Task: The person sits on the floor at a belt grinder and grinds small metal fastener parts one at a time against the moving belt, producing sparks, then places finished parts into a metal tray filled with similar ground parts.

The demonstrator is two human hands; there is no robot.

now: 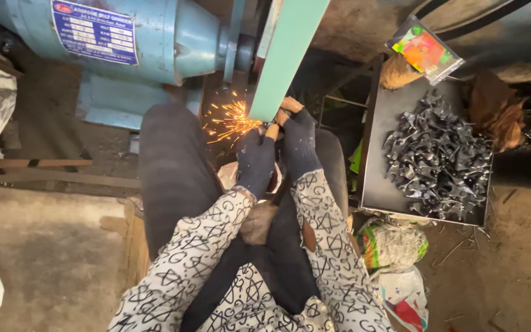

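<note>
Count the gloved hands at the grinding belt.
2. The left hand is below the sparks; the right hand is beside it, against the green belt. What they hold is hidden.

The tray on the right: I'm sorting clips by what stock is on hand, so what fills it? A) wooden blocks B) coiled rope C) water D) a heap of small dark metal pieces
D: the tray beside the person's legs holds a tangled heap of small dark metal pieces, shiny and irregular in shape, not rope, wood or liquid.
</note>
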